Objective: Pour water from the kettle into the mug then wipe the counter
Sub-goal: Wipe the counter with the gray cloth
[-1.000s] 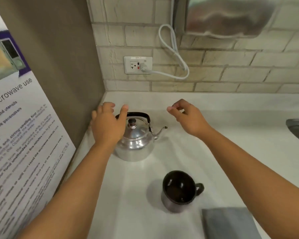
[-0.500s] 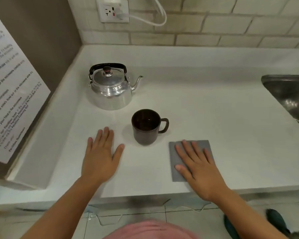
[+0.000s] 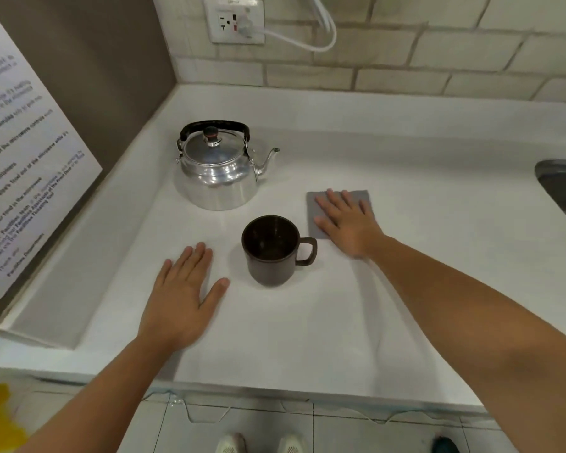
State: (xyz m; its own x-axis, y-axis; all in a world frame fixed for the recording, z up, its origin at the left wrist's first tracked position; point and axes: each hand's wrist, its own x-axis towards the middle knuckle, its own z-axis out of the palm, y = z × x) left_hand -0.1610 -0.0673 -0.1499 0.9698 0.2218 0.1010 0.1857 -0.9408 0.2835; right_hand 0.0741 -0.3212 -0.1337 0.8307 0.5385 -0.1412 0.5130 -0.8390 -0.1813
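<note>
Wiping step in hand: right hand flat on the cloth, kettle set down.

The right hand (image 3: 348, 222) lies open, fingers spread, pressing the grey cloth (image 3: 317, 220) on the counter (image 3: 406, 305) just right of the mug (image 3: 272, 251). The left hand (image 3: 180, 295) rests open and flat on the counter, left of the mug, holding nothing. The kettle (image 3: 218, 168) stands upright behind the mug, near the corner. Whether the mug holds water I cannot tell. Next, I judge, the cloth must slide across the counter without knocking the mug's handle.
</note>
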